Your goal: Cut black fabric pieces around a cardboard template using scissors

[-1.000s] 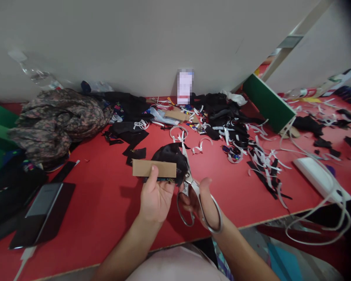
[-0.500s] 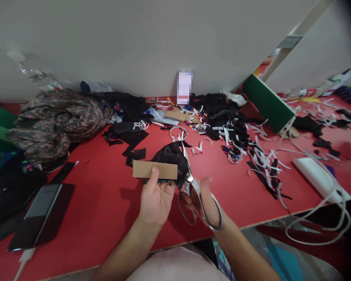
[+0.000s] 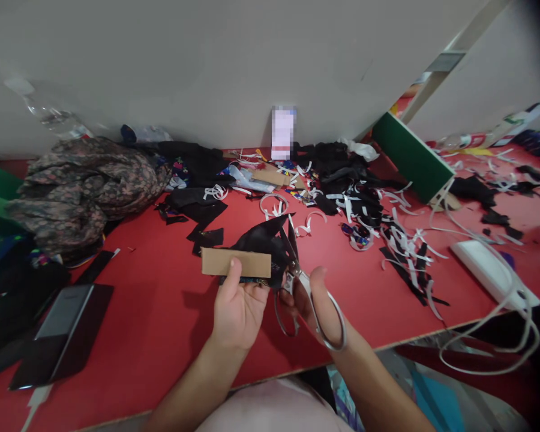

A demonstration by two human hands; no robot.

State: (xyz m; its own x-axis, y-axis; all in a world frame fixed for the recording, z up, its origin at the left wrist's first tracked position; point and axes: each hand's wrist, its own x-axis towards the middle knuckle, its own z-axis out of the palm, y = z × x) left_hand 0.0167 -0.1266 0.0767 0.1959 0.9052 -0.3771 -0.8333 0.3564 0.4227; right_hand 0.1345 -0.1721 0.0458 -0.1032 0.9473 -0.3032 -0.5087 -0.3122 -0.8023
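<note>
Above the red table, left hand pinches cardboard strip and black fabric; right hand grips scissors beside the strip.

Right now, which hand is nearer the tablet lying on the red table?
Left. The left hand, holding a cardboard strip against black cloth, sits just right of the tablet. The right hand, gripping scissors, is farther right.
</note>
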